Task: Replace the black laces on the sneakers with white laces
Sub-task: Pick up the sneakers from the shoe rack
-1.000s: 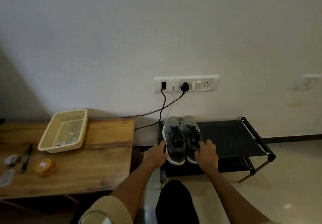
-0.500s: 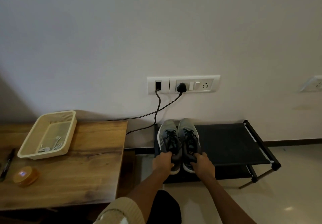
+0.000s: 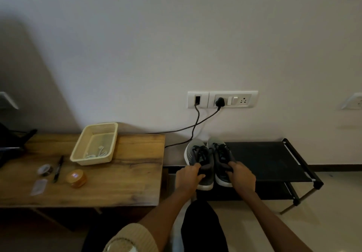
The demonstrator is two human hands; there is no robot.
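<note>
Right, I count two grey mesh sneakers, the left sneaker (image 3: 193,154) and the right sneaker (image 3: 219,151), each threaded with black laces (image 3: 202,152). They stand touching side by side, toes to the wall, on the left end of one black fabric-topped shoe rack (image 3: 270,159), at about 5 o'clock in my view. At 9 o'clock from them one wooden table (image 3: 127,183) carries one cream plastic basket (image 3: 94,145) with a tangle of white laces (image 3: 98,152) inside, one black pen (image 3: 58,168), one tape roll (image 3: 45,169) and one round orange tin (image 3: 76,178). The left hand (image 3: 188,177) grips the left sneaker's heel, fingers curled over the collar; the right hand (image 3: 242,177) grips the right sneaker's heel likewise. Both forearms reach forward from 6 o'clock, nearly straight, angling in toward the pair.
</note>
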